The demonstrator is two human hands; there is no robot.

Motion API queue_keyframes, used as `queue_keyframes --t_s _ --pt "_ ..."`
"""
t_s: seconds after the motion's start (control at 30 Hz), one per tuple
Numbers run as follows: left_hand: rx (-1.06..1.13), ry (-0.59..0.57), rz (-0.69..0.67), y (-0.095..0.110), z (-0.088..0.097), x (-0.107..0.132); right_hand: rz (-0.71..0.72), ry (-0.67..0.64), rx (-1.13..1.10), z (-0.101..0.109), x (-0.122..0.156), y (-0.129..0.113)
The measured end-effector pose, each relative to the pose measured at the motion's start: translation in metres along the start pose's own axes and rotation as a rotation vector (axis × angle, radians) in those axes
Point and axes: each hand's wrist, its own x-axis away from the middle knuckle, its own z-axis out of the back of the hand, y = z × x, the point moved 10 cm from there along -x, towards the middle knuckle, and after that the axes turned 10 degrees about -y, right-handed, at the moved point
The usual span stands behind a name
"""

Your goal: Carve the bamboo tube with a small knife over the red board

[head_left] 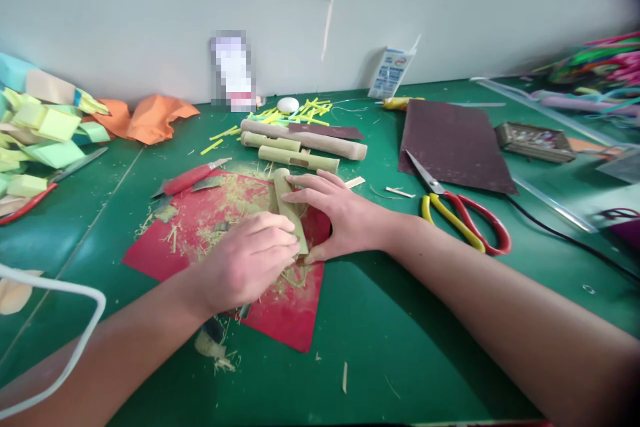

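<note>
A split length of bamboo [287,203] lies on a red sheet [295,323] strewn with pale dust and shavings. My right hand [340,213] grips the bamboo, its fingers over the far part and the thumb at the near end. Against the near left side of the same piece, my left hand [257,257] is closed with fingers curled; whatever is in them is hidden. On the sheet's far left corner rests a red-handled knife [193,177]. Just beyond are notched bamboo pieces [305,160] and a longer bamboo stick [325,142].
Scissors [450,203] with red and yellow handles lie right, by a dark brown sheet [450,140]. Yellow strips [313,109], a phone [233,73] and a carton [393,72] are at the back. Folded papers [45,123] fill the left; a white bar [95,300] juts in.
</note>
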Motion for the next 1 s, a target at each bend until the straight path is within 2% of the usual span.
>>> queue_keyframes --t_s 0.13,0.3,0.43,0.6,0.77,0.87,1.0 --pt "-0.037 0.054 0.056 -0.001 0.005 0.001 -0.009 0.004 -0.010 0.000 0.000 0.001" --pt "0.030 0.003 0.002 0.003 -0.002 -0.004 -0.010 -0.012 -0.015 -0.001 -0.001 0.001" --pt "-0.045 0.103 0.104 -0.008 0.006 -0.002 -0.005 0.004 -0.009 0.000 -0.001 0.001" --pt "0.024 0.018 0.049 0.003 -0.002 -0.004 0.003 0.005 -0.027 -0.001 -0.001 0.001" --pt "-0.083 0.076 0.141 -0.009 0.006 -0.006 -0.005 0.018 -0.036 -0.001 -0.001 0.003" --pt "-0.020 0.032 0.098 0.002 0.000 -0.004 0.018 0.016 -0.032 -0.002 -0.001 0.003" --pt "-0.059 0.060 0.137 0.005 0.001 -0.004 0.009 0.019 -0.022 -0.002 0.000 0.004"
